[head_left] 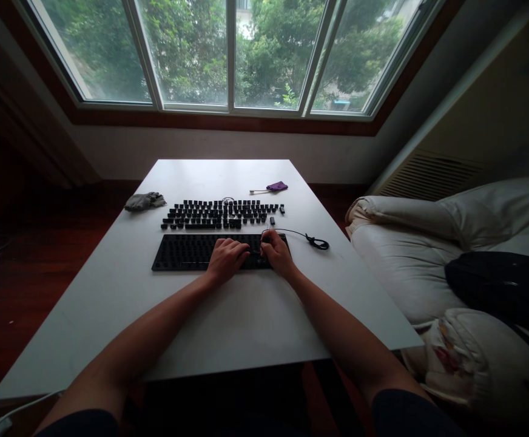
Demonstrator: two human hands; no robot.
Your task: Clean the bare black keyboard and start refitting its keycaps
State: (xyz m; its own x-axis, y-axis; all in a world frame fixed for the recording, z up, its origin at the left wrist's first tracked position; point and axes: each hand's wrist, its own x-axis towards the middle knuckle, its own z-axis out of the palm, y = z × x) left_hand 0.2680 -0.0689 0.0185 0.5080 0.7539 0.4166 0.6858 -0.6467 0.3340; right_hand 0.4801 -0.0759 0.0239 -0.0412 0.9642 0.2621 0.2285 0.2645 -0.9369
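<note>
A black keyboard lies flat on the white table, its upper face dark and studded with rows of small parts. My left hand rests palm down over its right-middle part, fingers lying on it. Beside it, my right hand is closed over the keyboard's right end, thumb and fingers pinched together. Whatever is between those fingers is too small and dark to name; a thin wire shows just above them. Behind the keyboard stand rows of loose black keycaps, with a single keycap near my right hand.
A coiled black cable lies right of the keyboard. Grey crumpled cloth sits at the table's left edge. Toward the back are a purple pouch and a thin stick. A pale padded sofa stands along the right.
</note>
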